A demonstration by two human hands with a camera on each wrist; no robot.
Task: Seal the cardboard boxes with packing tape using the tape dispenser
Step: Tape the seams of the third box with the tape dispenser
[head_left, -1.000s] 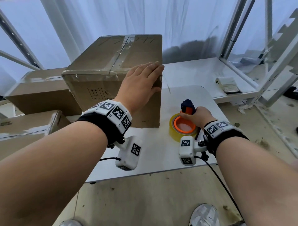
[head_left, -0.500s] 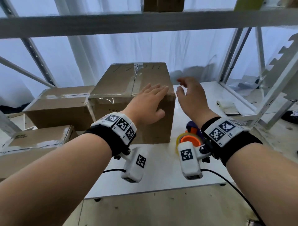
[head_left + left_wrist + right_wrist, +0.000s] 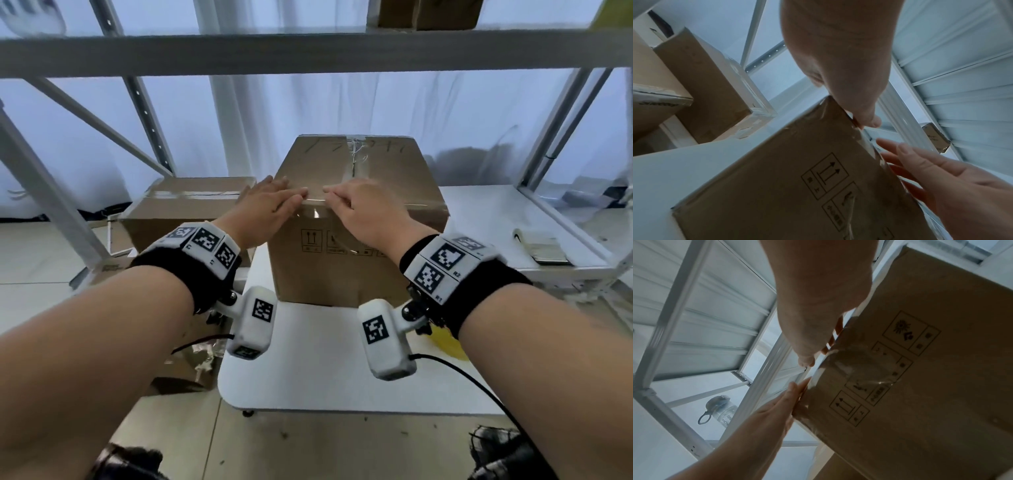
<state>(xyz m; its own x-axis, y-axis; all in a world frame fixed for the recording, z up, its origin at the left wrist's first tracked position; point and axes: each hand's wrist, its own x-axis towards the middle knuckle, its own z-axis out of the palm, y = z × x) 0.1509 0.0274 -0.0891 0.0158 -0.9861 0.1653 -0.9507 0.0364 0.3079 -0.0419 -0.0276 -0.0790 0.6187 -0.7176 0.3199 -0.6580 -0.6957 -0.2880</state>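
A brown cardboard box (image 3: 342, 270) (image 3: 777, 186) (image 3: 931, 386) stands on the white table (image 3: 308, 377). Clear tape (image 3: 356, 164) runs along its top seam and folds over the near edge. My left hand (image 3: 274, 205) (image 3: 849, 81) lies flat on the near top edge, left of the seam, fingers straight. Beside it, my right hand (image 3: 359, 209) (image 3: 818, 305) presses its fingertips on the tape at the same edge. A yellow bit of the tape roll (image 3: 445, 342) shows under my right wrist; the dispenser itself is hidden.
Another taped box (image 3: 191, 209) sits behind on the left. A metal shelf beam (image 3: 308, 51) crosses overhead with a box (image 3: 424, 13) on it. A small booklet (image 3: 541, 248) lies on the right shelf. Rack uprights stand on both sides.
My right hand let go of the tape dispenser on the table, rose, and came down on the box's near top edge. My left hand slid leftward along that edge.
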